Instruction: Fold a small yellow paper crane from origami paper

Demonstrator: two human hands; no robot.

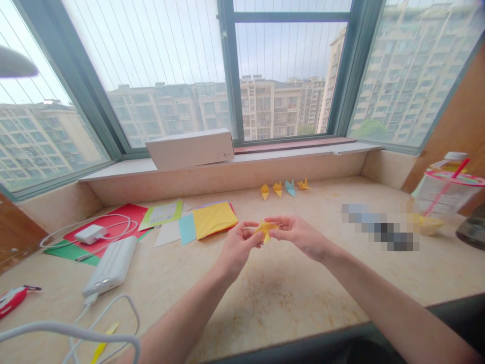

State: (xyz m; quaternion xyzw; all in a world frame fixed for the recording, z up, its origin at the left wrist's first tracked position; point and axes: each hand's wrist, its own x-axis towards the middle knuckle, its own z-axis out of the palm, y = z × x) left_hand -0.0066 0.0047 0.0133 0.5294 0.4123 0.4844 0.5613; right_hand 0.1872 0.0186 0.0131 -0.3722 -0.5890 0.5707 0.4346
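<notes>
Between my two hands, above the middle of the stone counter (303, 298), is a small yellow origami crane (267, 231). The fingers of my left hand (242, 240) pinch its left side. On its right side, the thumb and fingers of my right hand (293, 231) are closed on it too. Part of the folded paper is hidden behind my fingertips. Farther back stands a row of finished paper cranes: several yellow ones, among them one at the left end (264, 191), and a light blue one (290, 187).
Left of my hands lie yellow paper sheets (214, 221), a light blue sheet (187, 229) and red paper (125, 215). A white power bank (111, 265) with cables, a charger (91, 233) and a red cutter (13, 299) are farther left. A plastic cup (443, 194) stands right; a white box (191, 149) sits on the sill.
</notes>
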